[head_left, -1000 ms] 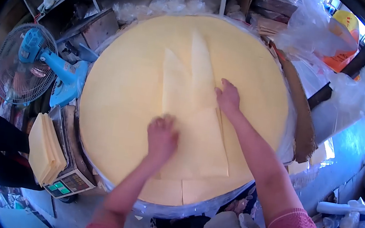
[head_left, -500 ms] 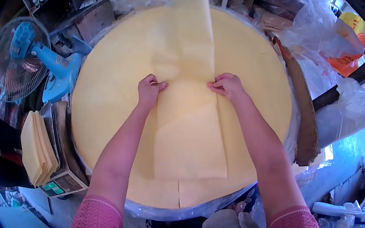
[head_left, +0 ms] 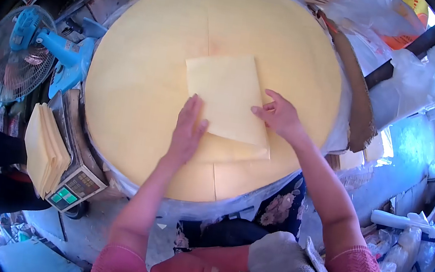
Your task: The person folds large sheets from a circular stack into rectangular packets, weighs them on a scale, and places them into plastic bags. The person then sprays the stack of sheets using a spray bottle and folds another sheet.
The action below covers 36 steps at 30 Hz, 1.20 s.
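Observation:
A pale yellow thin sheet (head_left: 226,90), folded into a flat rectangle, lies near the middle of a large round pile of yellow sheets (head_left: 136,80). My left hand (head_left: 187,134) rests along its lower left edge with the fingers stretched and the thumb apart. By the right edge is my right hand (head_left: 282,117), thumb and forefinger separated, fingertips at or just over the border. Neither hand grips it visibly. Beneath the folded sheet's near edge, a layer extends to the lower right corner.
To the left, folded yellow sheets (head_left: 44,153) stand on a scale with a lit green display (head_left: 64,198). Behind it is a blue fan (head_left: 65,53). Brown cardboard (head_left: 354,83) and clear plastic bags (head_left: 411,80) line the right side of the pile.
The long strip has been folded over toward me into a shorter rectangle. Both hands have let go of its edges and moved lower; the view has shifted slightly.

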{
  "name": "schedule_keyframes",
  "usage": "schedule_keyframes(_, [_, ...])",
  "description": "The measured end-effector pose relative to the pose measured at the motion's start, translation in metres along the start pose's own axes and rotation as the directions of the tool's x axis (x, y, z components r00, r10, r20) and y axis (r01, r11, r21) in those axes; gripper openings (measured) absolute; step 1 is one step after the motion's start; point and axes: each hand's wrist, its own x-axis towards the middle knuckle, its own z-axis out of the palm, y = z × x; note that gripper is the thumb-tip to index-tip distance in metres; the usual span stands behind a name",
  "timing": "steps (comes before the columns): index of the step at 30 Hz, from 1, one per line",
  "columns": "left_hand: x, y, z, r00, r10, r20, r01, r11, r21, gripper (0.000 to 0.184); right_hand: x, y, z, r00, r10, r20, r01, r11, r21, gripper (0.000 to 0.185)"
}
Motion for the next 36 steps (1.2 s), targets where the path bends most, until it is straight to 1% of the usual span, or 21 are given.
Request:
schedule_keyframes(2, [-0.011,0.006,0.009,0.999,0.043,0.032,-0.049,0.973,0.226,0.054,-0.006,0.014,0.016,0.995,-0.101,-0.01,0.1,0.993,-0.063,0.066])
schedule_keyframes(3, [-0.015,0.006,0.012,0.997,0.062,0.051,-0.076,0.938,0.337,0.056,0.003,0.033,0.025,0.995,-0.101,-0.015,0.099,0.99,-0.104,0.067])
schedule_keyframes(6, [-0.018,0.003,0.017,0.99,0.062,0.124,-0.119,0.842,0.526,0.059,-0.007,0.029,0.036,0.976,-0.207,-0.071,0.166,0.912,-0.376,0.064])
schedule_keyframes(7, [-0.018,0.002,0.017,0.987,0.063,0.148,-0.137,0.813,0.566,0.062,-0.011,0.025,0.039,0.931,-0.359,-0.073,0.279,0.824,-0.492,0.06])
schedule_keyframes(9, [-0.019,0.002,0.019,0.978,0.058,0.201,-0.175,0.749,0.639,0.07,-0.014,0.021,0.042,0.781,-0.624,-0.021,0.438,0.571,-0.695,0.053])
schedule_keyframes(12, [-0.028,0.039,0.0,0.899,-0.026,0.437,-0.267,0.759,0.594,0.08,-0.007,0.042,0.045,0.774,-0.6,0.202,0.53,0.441,-0.724,0.051])
schedule_keyframes(13, [-0.038,0.042,-0.002,0.891,0.018,0.453,-0.297,0.78,0.552,0.087,-0.006,0.047,0.047,0.774,-0.598,0.207,0.537,0.448,-0.715,0.051])
schedule_keyframes(15, [-0.044,0.038,-0.006,0.872,-0.006,0.489,-0.32,0.751,0.578,0.08,-0.003,0.048,0.046,0.768,-0.605,0.212,0.55,0.452,-0.703,0.053])
schedule_keyframes(18, [-0.038,0.028,-0.009,0.848,0.01,0.53,-0.372,0.724,0.581,0.066,0.007,0.046,0.027,0.776,-0.509,0.374,0.6,0.412,-0.685,0.057])
schedule_keyframes(19, [-0.037,0.027,-0.014,0.84,0.011,0.543,-0.383,0.72,0.578,0.06,0.007,0.048,0.018,0.746,-0.525,0.41,0.654,0.461,-0.6,0.059])
schedule_keyframes(21, [-0.033,0.033,-0.027,0.836,0.002,0.548,-0.275,0.866,0.417,0.052,0.003,0.056,0.001,0.677,-0.558,0.479,0.735,0.544,-0.405,0.062])
schedule_keyframes(22, [-0.034,0.04,-0.035,0.833,-0.002,0.553,-0.213,0.922,0.324,0.048,-0.008,0.053,-0.003,0.66,-0.56,0.5,0.748,0.55,-0.371,0.062])
schedule_keyframes(23, [-0.038,0.049,-0.041,0.79,-0.041,0.612,-0.145,0.957,0.251,0.048,-0.025,0.052,-0.006,0.643,-0.564,0.518,0.76,0.555,-0.338,0.062])
schedule_keyframes(25, [-0.044,0.069,-0.057,0.68,-0.092,0.728,0.013,0.993,0.114,0.048,-0.06,0.046,-0.008,0.643,-0.559,0.523,0.751,0.595,-0.286,0.059])
schedule_keyframes(28, [-0.062,0.091,-0.078,0.613,-0.054,0.788,0.092,0.996,-0.003,0.051,-0.082,0.061,-0.002,0.642,-0.579,0.502,0.732,0.658,-0.177,0.054])
schedule_keyframes(29, [-0.071,0.084,-0.084,0.694,0.115,0.711,0.069,0.972,-0.225,0.057,-0.088,0.063,0.002,0.668,-0.594,0.449,0.71,0.688,-0.147,0.049])
schedule_keyframes(31, [-0.078,0.064,-0.089,0.838,0.201,0.508,-0.118,0.974,-0.192,0.06,-0.089,0.068,0.001,0.693,-0.579,0.429,0.666,0.743,-0.073,0.047])
schedule_keyframes(32, [-0.08,0.056,-0.086,0.883,0.253,0.397,-0.207,0.966,-0.155,0.063,-0.09,0.069,0.001,0.706,-0.572,0.417,0.641,0.767,-0.033,0.046])
schedule_keyframes(33, [-0.082,0.05,-0.077,0.907,0.253,0.336,-0.265,0.964,-0.011,0.058,-0.09,0.069,0.001,0.723,-0.557,0.409,0.623,0.782,-0.035,0.043])
schedule_keyframes(35, [-0.081,0.014,-0.06,0.928,0.257,0.271,-0.255,0.966,-0.043,0.048,-0.087,0.067,0.003,0.752,-0.529,0.392,0.588,0.808,-0.038,0.037])
schedule_keyframes(36, [-0.079,0.003,-0.055,0.936,0.261,0.237,-0.253,0.965,-0.062,0.043,-0.083,0.074,0.006,0.83,-0.46,0.314,0.484,0.875,0.002,0.033])
